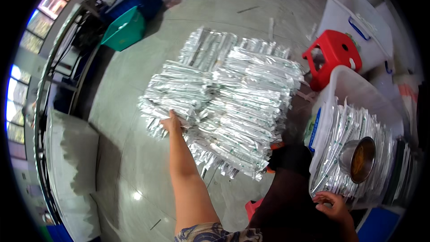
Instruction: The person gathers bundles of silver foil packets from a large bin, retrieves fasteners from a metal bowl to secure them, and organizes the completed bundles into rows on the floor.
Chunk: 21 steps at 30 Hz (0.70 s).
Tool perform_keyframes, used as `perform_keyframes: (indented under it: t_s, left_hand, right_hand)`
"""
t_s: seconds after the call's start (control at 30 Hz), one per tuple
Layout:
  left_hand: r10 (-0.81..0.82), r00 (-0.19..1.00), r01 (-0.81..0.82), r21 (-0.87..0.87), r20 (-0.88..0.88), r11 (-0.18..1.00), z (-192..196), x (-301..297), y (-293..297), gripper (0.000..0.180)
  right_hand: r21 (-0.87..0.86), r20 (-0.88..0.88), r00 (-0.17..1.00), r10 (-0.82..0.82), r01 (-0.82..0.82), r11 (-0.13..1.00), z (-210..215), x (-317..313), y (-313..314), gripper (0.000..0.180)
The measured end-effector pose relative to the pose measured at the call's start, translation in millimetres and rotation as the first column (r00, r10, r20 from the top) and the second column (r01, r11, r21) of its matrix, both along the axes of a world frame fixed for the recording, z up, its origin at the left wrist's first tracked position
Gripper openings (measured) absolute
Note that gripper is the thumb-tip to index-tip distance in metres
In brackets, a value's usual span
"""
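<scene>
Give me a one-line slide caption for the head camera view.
Left hand on a pile of silvery packets, right hand by a white bin holding packets and a metal bowl.

Silver packets: glossy, crinkled foil look. Floor: smooth, slightly shiny. Tub: translucent plastic, blue plastic handle on left edge. Bowl: polished metal. Stool: glossy red plastic.

This looks like a factory workshop; long silver foil packets lie piled in bulk on the grey floor; around them stand large white plastic tubs, red plastic stools and a green bin.
</scene>
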<state>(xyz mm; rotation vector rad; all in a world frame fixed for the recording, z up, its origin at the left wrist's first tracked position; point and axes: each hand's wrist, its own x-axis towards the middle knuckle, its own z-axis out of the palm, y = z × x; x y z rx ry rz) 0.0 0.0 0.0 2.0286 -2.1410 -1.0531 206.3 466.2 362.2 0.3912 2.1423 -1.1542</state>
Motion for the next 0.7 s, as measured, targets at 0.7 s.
perform_keyframes:
  t_s: [0.7]
  left_hand:
    - [-0.934,0.345,0.459,-0.853,-0.089,0.251,157,164,92,0.047]
  right_hand:
    - [0.341,-0.9,0.436,-0.016,0.726,0.597,-118,9,185,0.049]
